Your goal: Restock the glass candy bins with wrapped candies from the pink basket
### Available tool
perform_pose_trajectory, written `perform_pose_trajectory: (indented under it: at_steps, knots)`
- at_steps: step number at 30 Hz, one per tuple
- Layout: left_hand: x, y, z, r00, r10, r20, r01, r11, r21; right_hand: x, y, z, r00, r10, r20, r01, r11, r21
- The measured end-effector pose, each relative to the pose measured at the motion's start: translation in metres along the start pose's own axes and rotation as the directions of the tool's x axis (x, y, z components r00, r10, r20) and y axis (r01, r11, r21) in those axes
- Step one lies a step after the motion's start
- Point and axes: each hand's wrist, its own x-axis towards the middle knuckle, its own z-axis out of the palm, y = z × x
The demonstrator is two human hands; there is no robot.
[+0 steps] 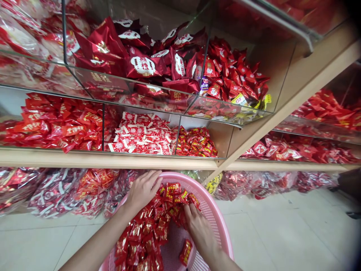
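Pink plastic basket (221,222), round, perforated wall, directly in front of you at the bottom of the view. Red wrapped candies (149,229) with gold and yellow print are heaped along its left and far sides; lower right, some of the basket floor shows, with a single candy (186,252) lying apart from the heap.

Your left hand (145,188) is at the basket's far left rim, palm down, partly open: fingers nearly straight and close together, thumb spread from them beside the candies. Whether it has hold of anything, you cannot tell from here. Your right hand (197,224) is inside the basket on the right, fingers bent down onto the heap and touching candies; fingertips partly hidden, so a firm grip cannot be confirmed.

Beyond the basket, wooden shelving (84,158) with clear dividers. Lower tier, left to right: red packets (56,124), red-and-white packets (143,135), small red-and-yellow candies (196,142). Tier above: dark red packets (143,66) with white labels, then smaller red packets (234,71), a few yellow ones among them. Filled clear plastic bags (56,192) line the pale tiled floor (270,229) under the shelving.
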Motion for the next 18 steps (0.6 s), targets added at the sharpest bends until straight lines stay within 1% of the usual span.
perform_pose_trajectory:
  at_steps: [3, 7, 9, 12, 15, 18]
  knots:
    - [0.0, 0.001, 0.0, 1.0, -0.01, 0.006, 0.01, 1.0, 0.001, 0.0, 0.0, 0.0, 0.999, 0.027, -0.017, -0.028, 0.999, -0.041]
    - [0.001, 0.001, -0.002, 1.0, -0.02, 0.02, 0.021, 1.0, -0.005, -0.001, 0.001, 0.0, 0.995, 0.055, -0.078, -0.057, 0.998, -0.031]
    - [0.002, 0.002, -0.003, 0.999, -0.033, 0.043, 0.034, 0.999, -0.021, -0.001, 0.002, -0.001, 0.993, 0.078, -0.091, -0.081, 0.996, -0.025]
    - [0.006, 0.004, -0.006, 0.988, -0.075, 0.135, 0.075, 0.997, 0.007, 0.0, 0.004, -0.002, 0.989, 0.107, -0.103, -0.106, 0.994, 0.011]
    - [0.013, 0.006, -0.008, 0.954, -0.145, 0.262, 0.104, 0.981, 0.165, 0.002, 0.007, -0.002, 0.988, 0.12, -0.1, -0.114, 0.992, 0.06]
    - [0.021, 0.007, -0.01, 0.918, -0.172, 0.357, 0.075, 0.96, 0.269, 0.002, 0.008, -0.001, 0.991, 0.119, -0.067, -0.114, 0.991, 0.071]
